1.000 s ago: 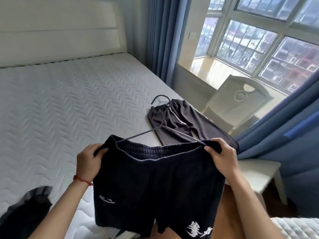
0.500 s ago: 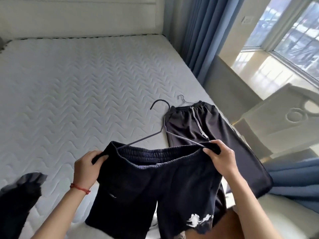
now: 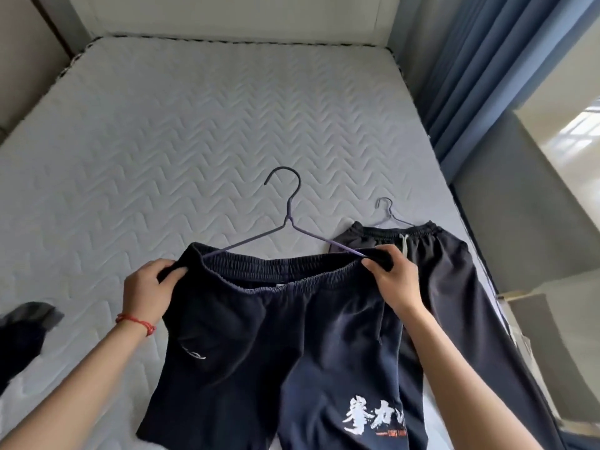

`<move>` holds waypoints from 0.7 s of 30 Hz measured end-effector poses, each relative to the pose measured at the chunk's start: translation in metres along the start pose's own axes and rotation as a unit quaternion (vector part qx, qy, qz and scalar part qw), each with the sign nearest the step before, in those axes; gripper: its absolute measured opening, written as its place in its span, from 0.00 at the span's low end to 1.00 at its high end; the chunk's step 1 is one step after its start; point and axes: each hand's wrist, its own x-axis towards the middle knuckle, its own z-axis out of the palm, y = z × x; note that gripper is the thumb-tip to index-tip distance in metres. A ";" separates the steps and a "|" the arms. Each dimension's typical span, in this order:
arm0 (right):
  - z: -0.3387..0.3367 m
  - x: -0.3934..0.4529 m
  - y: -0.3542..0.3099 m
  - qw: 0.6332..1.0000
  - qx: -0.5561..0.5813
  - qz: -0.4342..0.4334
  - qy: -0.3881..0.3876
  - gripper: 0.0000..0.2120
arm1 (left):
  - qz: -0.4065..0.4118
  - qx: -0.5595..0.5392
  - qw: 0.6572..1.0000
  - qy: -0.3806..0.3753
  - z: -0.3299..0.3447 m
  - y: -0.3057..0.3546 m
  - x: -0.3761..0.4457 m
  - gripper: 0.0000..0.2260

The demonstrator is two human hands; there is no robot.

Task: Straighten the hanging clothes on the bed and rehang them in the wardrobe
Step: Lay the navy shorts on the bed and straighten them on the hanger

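Note:
Dark navy shorts (image 3: 269,345) with white printed characters on one leg are spread over the near part of the white quilted mattress (image 3: 194,141). A dark wire hanger (image 3: 287,219) sits inside their elastic waistband, its hook pointing away from me. My left hand (image 3: 147,292) grips the waistband's left end. My right hand (image 3: 394,280) pinches its right end over the hanger's arm. Beside them on the right lie long dark trousers (image 3: 454,287) on a second, grey hanger (image 3: 388,211).
Another dark garment (image 3: 22,336) lies at the mattress's left edge. A white headboard (image 3: 227,17) stands at the far end. Blue curtains (image 3: 487,60) and a grey wall under a window sill run along the right side.
My view has swung left and down, off the window and chair and onto the bed. The shorts have come down onto the mattress and lie flatter; both hands keep their hold on the waistband.

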 end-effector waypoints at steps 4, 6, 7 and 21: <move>0.038 0.051 0.031 1.000 -0.008 -0.006 -0.008 0.12 | 0.007 0.016 1.000 -0.010 0.049 -0.013 0.053 0.08; 0.056 0.075 0.050 1.000 -0.016 -0.014 -0.003 0.12 | 0.008 0.018 1.000 -0.013 0.077 -0.024 0.075 0.08; 0.064 0.086 0.060 1.000 -0.019 -0.015 -0.002 0.12 | 0.007 0.016 1.000 -0.015 0.092 -0.030 0.085 0.08; 0.179 0.170 0.150 0.996 -0.076 0.018 -0.049 0.12 | -0.002 0.062 0.998 -0.021 0.226 -0.115 0.165 0.11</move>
